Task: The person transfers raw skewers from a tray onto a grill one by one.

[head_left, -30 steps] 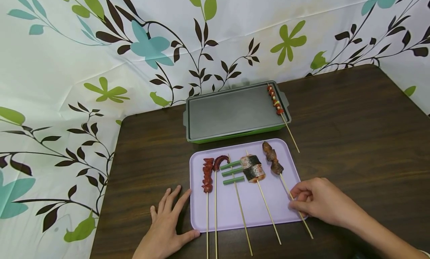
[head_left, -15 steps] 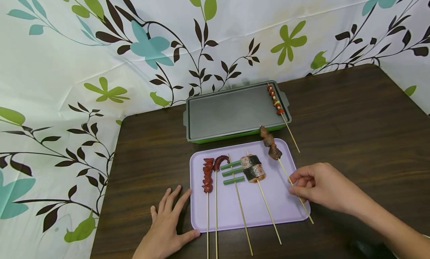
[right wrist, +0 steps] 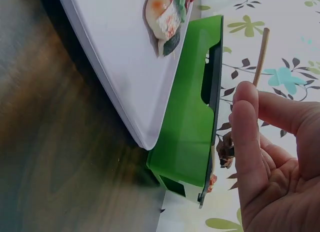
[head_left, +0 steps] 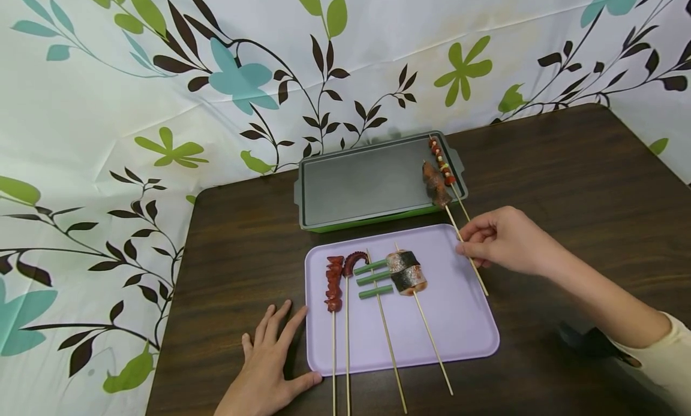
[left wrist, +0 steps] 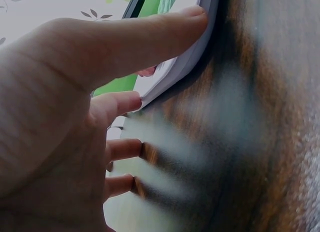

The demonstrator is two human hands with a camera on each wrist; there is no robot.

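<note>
The left hand (head_left: pixel 264 362) lies spread, gripping nothing, thumb and forefinger at the left edge of the lilac tray (head_left: pixel 461 320). Between the hands, four skewers (head_left: pixel 376 292) overhang the tray's near edge. Ahead, the grill (head_left: pixel 361 182) stretches rightward; over its right end hangs the meat of the brown skewer (head_left: pixel 438 190), pinched by the curled right hand (head_left: pixel 504 242). Tabletop (head_left: pixel 572 182) extends right of that.

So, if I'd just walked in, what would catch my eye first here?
Probably the lilac tray on the dark table, with four skewers side by side, their sticks poking past its near edge. Next, the right hand pinching a meat skewer at the right end of the gray-topped box, beside a red skewer. Behind it all spreads the white backdrop with bold leaves and flowers.
</note>
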